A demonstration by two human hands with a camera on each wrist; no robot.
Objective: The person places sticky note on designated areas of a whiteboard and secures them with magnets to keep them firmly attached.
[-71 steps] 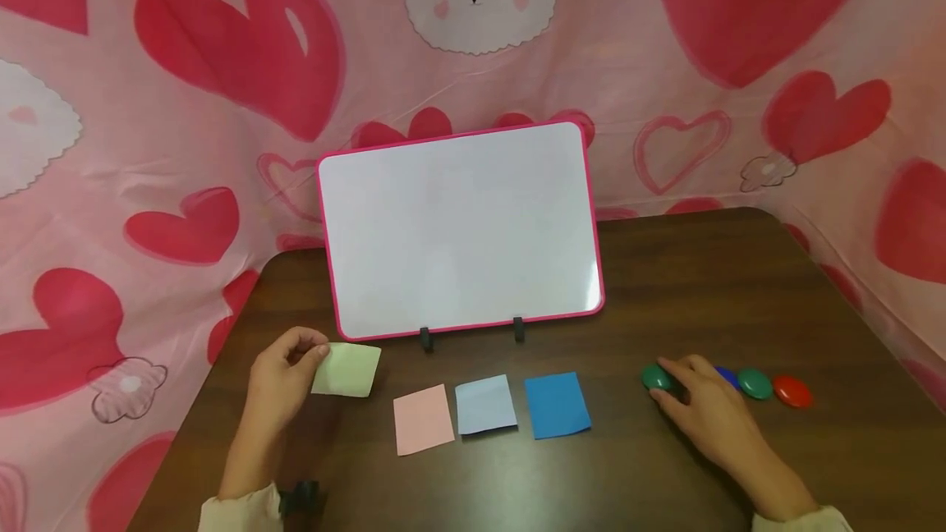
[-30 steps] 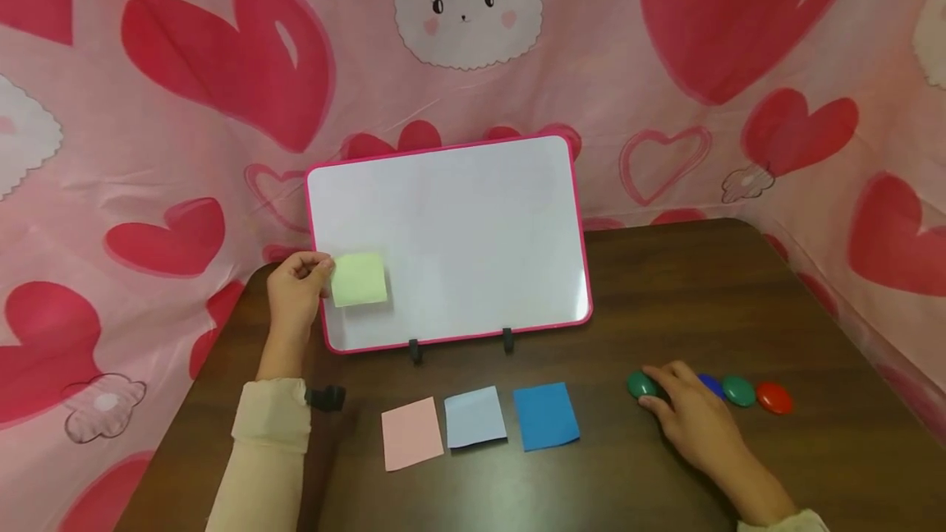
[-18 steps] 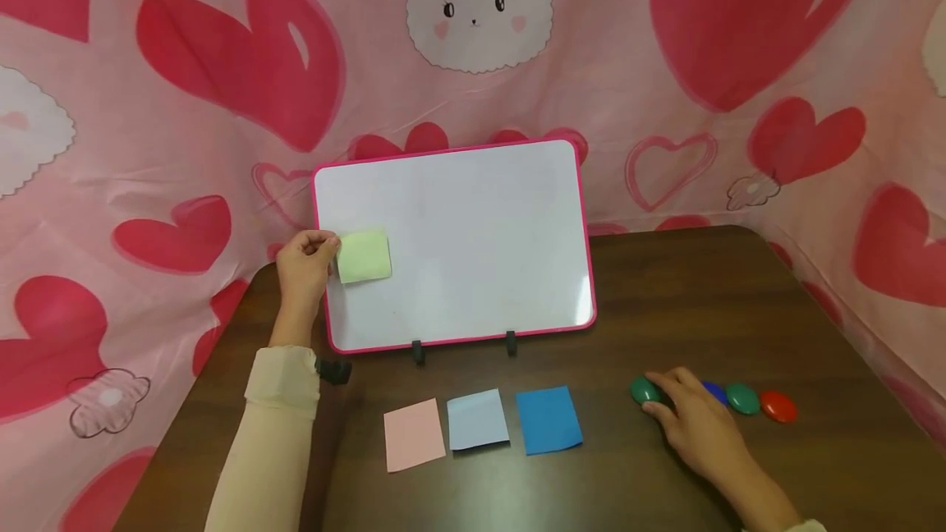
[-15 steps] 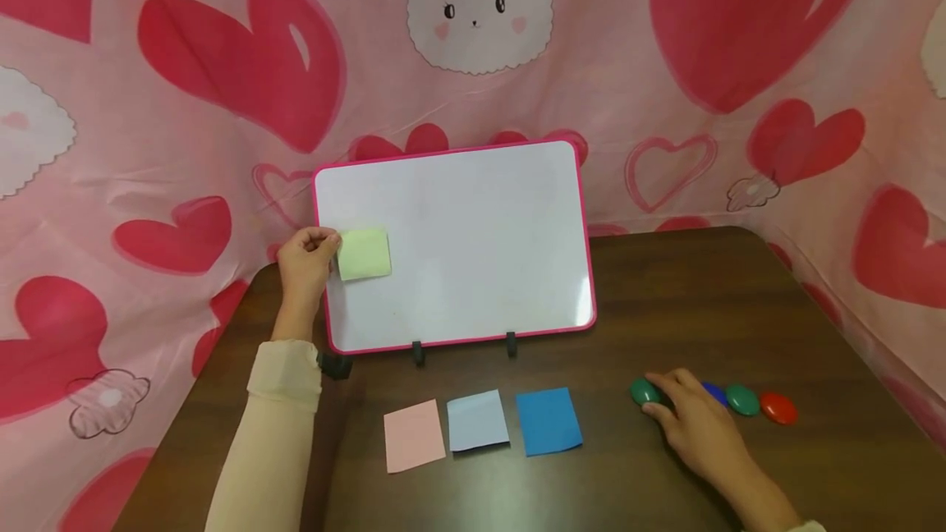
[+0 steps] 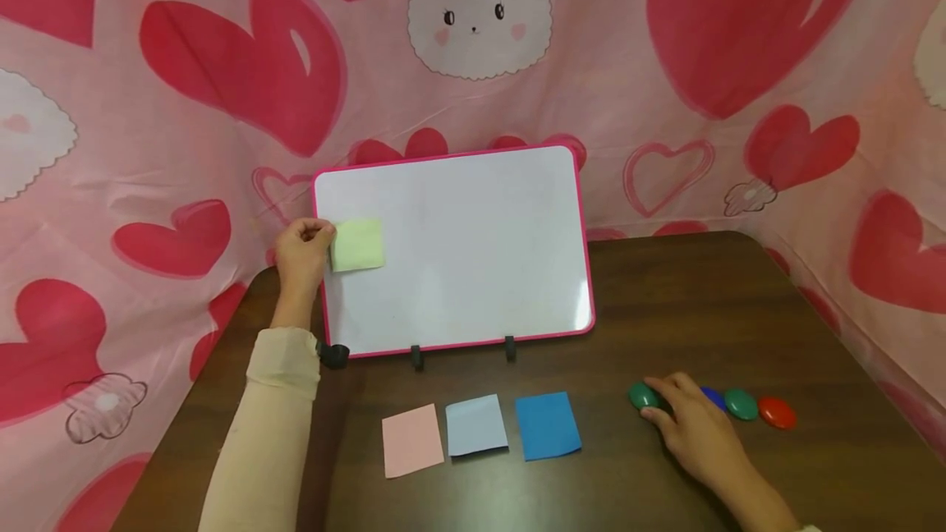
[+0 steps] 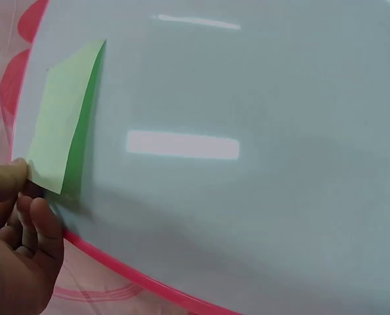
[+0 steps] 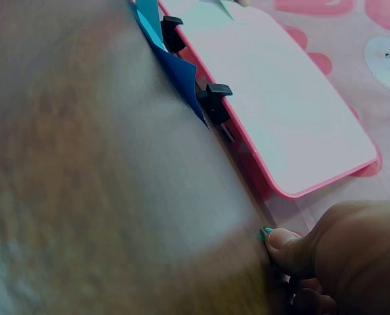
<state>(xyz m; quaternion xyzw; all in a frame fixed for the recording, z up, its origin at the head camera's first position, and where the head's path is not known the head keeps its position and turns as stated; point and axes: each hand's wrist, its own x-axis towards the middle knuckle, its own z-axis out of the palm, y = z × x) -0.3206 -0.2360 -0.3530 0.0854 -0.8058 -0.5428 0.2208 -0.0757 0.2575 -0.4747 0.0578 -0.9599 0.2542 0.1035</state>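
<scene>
My left hand (image 5: 301, 257) pinches a pale green sticky note (image 5: 359, 245) by its left edge, in front of the left part of a pink-framed whiteboard (image 5: 466, 261). In the left wrist view the note (image 6: 64, 121) tilts away from the board, its far long edge lifted and casting a shadow. On the table at the right, my right hand (image 5: 700, 433) holds a round green magnet (image 5: 640, 396) between thumb and index finger. Only a sliver of that magnet (image 7: 266, 232) shows in the right wrist view.
Pink (image 5: 412, 440), light blue (image 5: 476, 425) and blue (image 5: 548, 425) sticky notes lie in a row before the board. Beyond my right hand sit blue (image 5: 714, 397), green (image 5: 741, 404) and red (image 5: 778, 412) magnets. Black clips (image 5: 510, 348) support the board's lower edge.
My left hand has carried the pale green note from low over the table up to the whiteboard's left side, rising slightly in the last half second. My right hand has stayed at the green magnet.
</scene>
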